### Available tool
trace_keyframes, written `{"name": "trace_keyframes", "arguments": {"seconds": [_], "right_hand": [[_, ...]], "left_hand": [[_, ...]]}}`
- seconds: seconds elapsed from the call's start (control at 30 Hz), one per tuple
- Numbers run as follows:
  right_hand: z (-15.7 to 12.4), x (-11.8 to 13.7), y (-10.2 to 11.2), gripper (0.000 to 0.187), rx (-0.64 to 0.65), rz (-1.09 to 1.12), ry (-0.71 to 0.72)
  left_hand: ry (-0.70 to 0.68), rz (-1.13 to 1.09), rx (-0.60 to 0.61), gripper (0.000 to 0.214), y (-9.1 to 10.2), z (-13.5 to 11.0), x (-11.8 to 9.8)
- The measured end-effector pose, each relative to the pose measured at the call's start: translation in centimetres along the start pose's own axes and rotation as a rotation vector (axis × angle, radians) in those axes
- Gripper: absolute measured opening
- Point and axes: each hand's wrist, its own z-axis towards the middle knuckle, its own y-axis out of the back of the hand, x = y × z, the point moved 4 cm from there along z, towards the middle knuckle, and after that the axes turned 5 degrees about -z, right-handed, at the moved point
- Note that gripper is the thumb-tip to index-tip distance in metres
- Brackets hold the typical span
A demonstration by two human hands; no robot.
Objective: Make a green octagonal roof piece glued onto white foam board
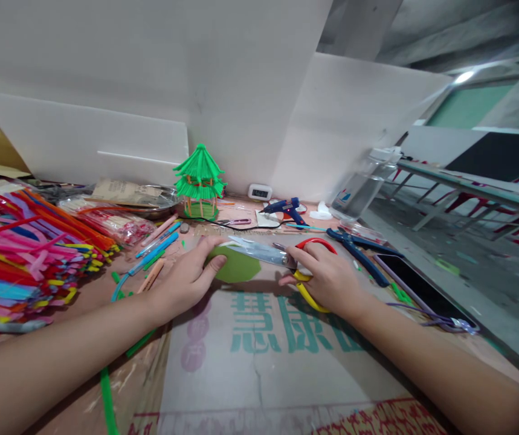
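My left hand (196, 269) pinches a piece of olive-green paper or card (240, 266) with a rounded edge, thumb on its near face. In my right hand (327, 275) is a pair of scissors (263, 251) with red and yellow handles. The blades point left and lie across the top of the green piece; whether they are parted is hard to make out. Both hands are above a printed sheet (214, 380) with green characters. Behind them stands a small green-roofed pagoda model (200, 175) on a green base.
Colourful pipe cleaners (28, 254) are heaped at the left. A blue glue gun (289, 210), a small digital clock (260, 192) and a clear bottle (361, 184) stand toward the back. Blue-handled pliers (361, 254) and a phone (422, 290) lie at the right edge.
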Motion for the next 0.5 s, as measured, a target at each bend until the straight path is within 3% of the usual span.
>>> {"name": "trace_keyframes", "arguments": {"seconds": [0.17,0.37,0.5], "right_hand": [[0.04,0.2,0.13,0.047,0.008,0.032,-0.013],[0.13,-0.04,-0.45,0.049,0.059,0.227,-0.089],[-0.02,-0.28,-0.7,0.052,0.031,0.198,-0.08]], "left_hand": [[-0.02,-0.004,-0.017,0.025,-0.07,-0.04,0.11],[0.027,-0.047,-0.006,0.024,-0.04,0.25,0.07],[0.041,-0.016,-0.021,0.024,0.11,0.31,-0.05]]}}
